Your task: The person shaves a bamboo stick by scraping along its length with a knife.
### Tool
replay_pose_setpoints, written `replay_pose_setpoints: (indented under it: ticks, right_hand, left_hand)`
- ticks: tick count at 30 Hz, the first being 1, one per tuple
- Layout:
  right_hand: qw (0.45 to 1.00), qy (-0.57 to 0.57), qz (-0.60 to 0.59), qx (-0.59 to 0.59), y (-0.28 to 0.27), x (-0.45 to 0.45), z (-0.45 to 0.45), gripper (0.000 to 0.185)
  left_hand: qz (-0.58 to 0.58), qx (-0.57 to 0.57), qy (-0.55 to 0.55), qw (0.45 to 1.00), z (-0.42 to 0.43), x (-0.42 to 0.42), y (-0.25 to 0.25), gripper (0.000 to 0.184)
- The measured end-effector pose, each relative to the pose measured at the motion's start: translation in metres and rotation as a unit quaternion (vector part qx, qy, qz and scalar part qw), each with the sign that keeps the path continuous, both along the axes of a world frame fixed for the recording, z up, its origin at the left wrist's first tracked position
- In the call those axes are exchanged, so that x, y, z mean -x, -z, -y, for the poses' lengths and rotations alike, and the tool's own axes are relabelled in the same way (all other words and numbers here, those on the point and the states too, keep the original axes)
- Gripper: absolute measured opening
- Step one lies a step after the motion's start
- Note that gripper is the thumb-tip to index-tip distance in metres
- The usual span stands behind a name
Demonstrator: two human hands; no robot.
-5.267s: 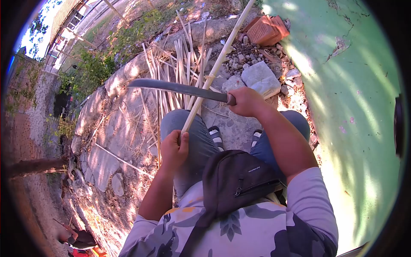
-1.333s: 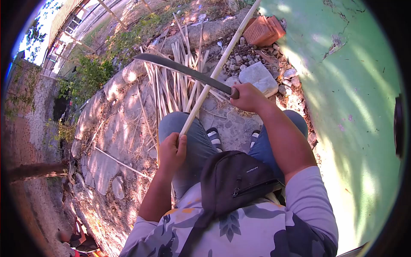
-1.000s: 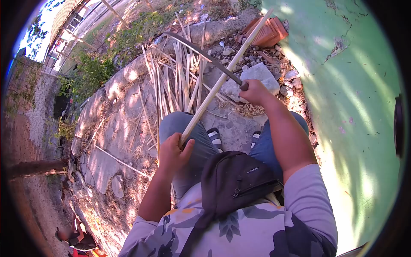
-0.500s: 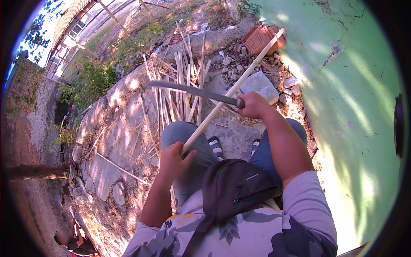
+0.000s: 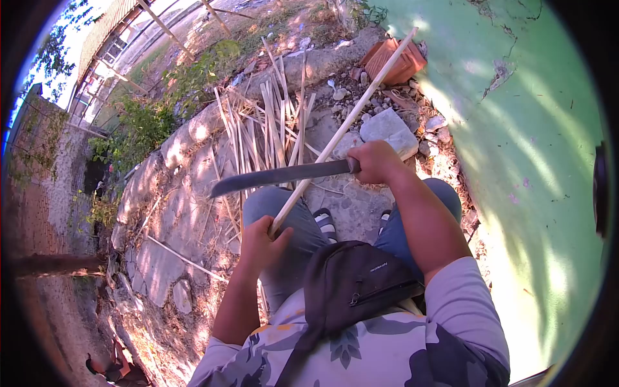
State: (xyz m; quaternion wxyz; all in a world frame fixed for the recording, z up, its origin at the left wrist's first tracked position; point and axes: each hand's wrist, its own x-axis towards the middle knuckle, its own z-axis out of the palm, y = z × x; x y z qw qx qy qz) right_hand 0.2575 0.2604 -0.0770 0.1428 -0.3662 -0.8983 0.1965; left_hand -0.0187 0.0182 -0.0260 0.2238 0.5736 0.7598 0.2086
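2 hands in view. L hand clamped on near end of pale stick, thumb angled out; R hand clamped on machete handle. Blade crosses over stick, tip to L; contact w/ it: can't tell. Stick slants up-R above ground, far end over clay tiles in the view, touching or not unclear. Ground = cracked, rough, sun-dappled concrete & dirt. Pile of pale strips by its far edge, against low stone curb; 1 loose strip lies toward L side. Pale block + gravel nr far R corner, tiles just beyond. Setting: outdoors. Green wall, cracked paint up top, runs along R edge; brick wall far L, bushes btwn it & curb, roofed bldg upper L. Another person bottom L, well apart.
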Motion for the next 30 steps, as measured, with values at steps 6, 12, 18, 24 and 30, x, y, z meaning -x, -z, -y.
replay_pose_setpoints:
  ticks: [6,12,18,24,30]
  right_hand:
    - [0.955,0.146,-0.182,0.185,0.022,-0.014,-0.024,0.021]
    - [0.995,0.036,-0.027,0.085,-0.022,0.002,0.011,0.021]
    - [0.999,-0.035,0.025,-0.001,-0.027,0.008,0.014,0.015]
    - [0.906,0.209,-0.301,0.212,0.017,-0.025,-0.041,0.024]
    - [0.972,0.131,-0.152,0.118,-0.003,-0.017,-0.013,0.019]
  left_hand:
    - [0.033,-0.019,-0.036,0.999,0.001,0.003,0.009,0.036]
    - [0.04,-0.026,-0.035,0.998,-0.001,0.0,0.01,0.035]
    - [0.005,-0.062,-0.003,0.998,0.005,0.004,0.016,0.031]
    - [0.035,-0.052,-0.034,0.997,0.006,0.004,0.016,0.028]
    - [0.048,-0.032,-0.053,0.997,0.003,0.001,0.015,0.028]
